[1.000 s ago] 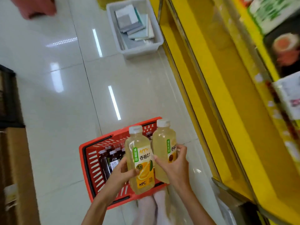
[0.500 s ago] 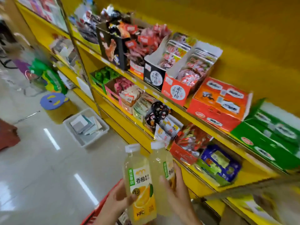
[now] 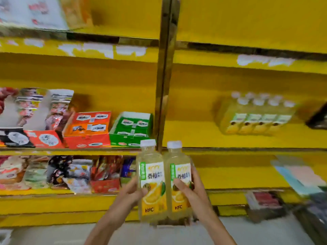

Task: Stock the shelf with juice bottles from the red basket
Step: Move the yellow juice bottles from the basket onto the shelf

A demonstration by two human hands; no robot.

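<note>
Two pale yellow juice bottles with white caps stand upright side by side in front of me. My left hand (image 3: 131, 192) grips the left juice bottle (image 3: 152, 175) and my right hand (image 3: 192, 190) grips the right juice bottle (image 3: 179, 174). A row of several matching juice bottles (image 3: 256, 115) stands on the yellow shelf (image 3: 194, 138) up and to the right. The red basket is out of view.
A vertical metal upright (image 3: 163, 85) divides the shelving. Left of it sit red and green snack boxes (image 3: 131, 129) and, one shelf lower, several snack bags (image 3: 62, 172). Flat packets (image 3: 297, 174) lie on the lower right shelf. Pale floor runs along the bottom.
My view has swung from the floor and basket up to face the shelves. Both hands have kept hold of the two bottles and raised them to shelf level.
</note>
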